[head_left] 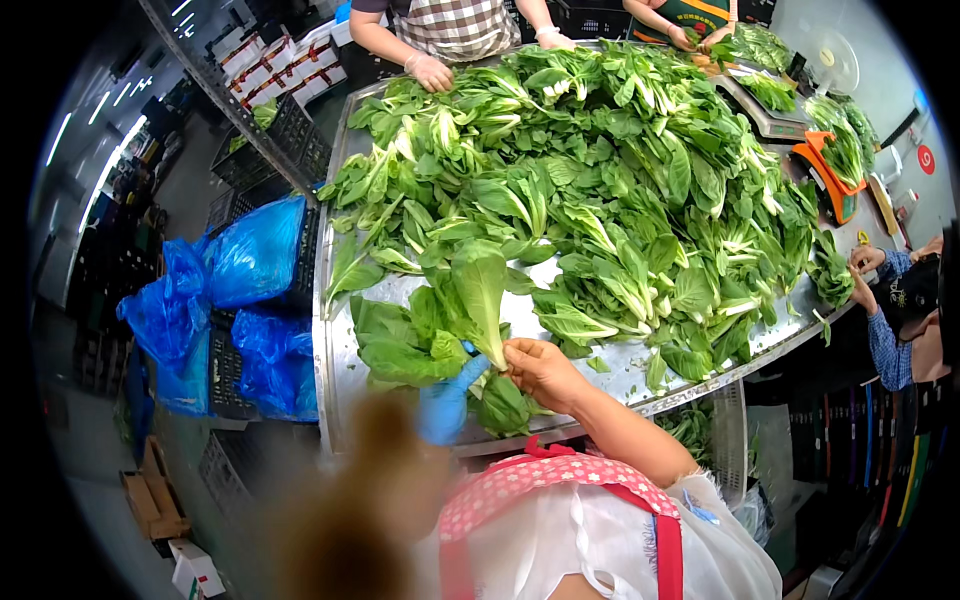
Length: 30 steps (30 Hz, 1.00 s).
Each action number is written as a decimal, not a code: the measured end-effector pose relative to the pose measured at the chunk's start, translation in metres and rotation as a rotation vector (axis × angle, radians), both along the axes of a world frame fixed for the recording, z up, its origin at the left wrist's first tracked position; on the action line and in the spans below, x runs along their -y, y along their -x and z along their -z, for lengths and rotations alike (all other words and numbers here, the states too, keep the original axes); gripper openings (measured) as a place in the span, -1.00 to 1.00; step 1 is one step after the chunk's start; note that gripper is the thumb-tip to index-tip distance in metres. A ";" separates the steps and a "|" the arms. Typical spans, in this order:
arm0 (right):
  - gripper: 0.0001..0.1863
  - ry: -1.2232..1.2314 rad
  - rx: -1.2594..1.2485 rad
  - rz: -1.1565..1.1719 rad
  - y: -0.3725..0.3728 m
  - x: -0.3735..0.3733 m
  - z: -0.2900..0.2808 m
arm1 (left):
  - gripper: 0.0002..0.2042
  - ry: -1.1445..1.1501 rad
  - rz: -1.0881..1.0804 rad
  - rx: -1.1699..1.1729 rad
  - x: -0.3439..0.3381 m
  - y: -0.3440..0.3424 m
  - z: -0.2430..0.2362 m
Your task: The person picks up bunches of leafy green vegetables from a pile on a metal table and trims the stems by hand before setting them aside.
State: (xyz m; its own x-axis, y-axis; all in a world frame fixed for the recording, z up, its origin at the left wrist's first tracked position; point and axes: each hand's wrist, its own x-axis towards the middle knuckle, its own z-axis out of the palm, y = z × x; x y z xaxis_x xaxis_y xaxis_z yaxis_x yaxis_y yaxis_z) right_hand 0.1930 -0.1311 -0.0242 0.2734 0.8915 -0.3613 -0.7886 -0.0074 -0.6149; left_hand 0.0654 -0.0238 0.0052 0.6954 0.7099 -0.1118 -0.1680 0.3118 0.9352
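Near the table's front edge, my left hand (446,402) wears a blue glove and is closed around a bunch of leafy greens (400,340). Its broad leaves spread to the left, over the metal tabletop. Beside it my bare right hand (545,372) pinches the pale stem end of a large leaf (480,290), which stands up against the bunch. Some of the left fingers are hidden behind the leaves. Beyond my hands a big heap of leafy greens (620,180) covers most of the metal table (345,385).
Across the table are a co-worker's gloved hand (430,72) and another person's hands (700,40). A third person's hands (865,270) are at the right edge. Scales with an orange one (835,180) stand at the right. Blue plastic bags (255,255) lie on crates at left.
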 end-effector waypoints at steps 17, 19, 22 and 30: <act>-0.90 -0.073 1.117 0.431 0.019 0.011 -0.015 | -0.60 0.388 -0.102 0.107 0.023 -0.027 -0.004; -0.90 -0.148 1.105 0.457 0.021 0.020 -0.011 | -0.61 0.442 -0.081 0.125 0.023 -0.030 -0.013; -0.91 -0.222 0.715 0.514 0.025 0.027 -0.021 | -0.63 0.453 -0.048 0.117 0.026 -0.030 -0.020; -0.55 0.368 1.334 0.222 -0.017 0.054 -0.008 | -0.62 0.438 -0.024 0.076 0.003 -0.015 0.000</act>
State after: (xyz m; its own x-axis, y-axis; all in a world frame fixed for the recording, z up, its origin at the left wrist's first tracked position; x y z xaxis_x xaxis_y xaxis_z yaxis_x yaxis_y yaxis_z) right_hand 0.2095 -0.1851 -0.0163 0.7129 0.6969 0.0786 0.3746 -0.2837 -0.8827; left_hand 0.0808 -0.0271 0.0057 0.6976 0.6226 -0.3547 -0.2433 0.6714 0.7001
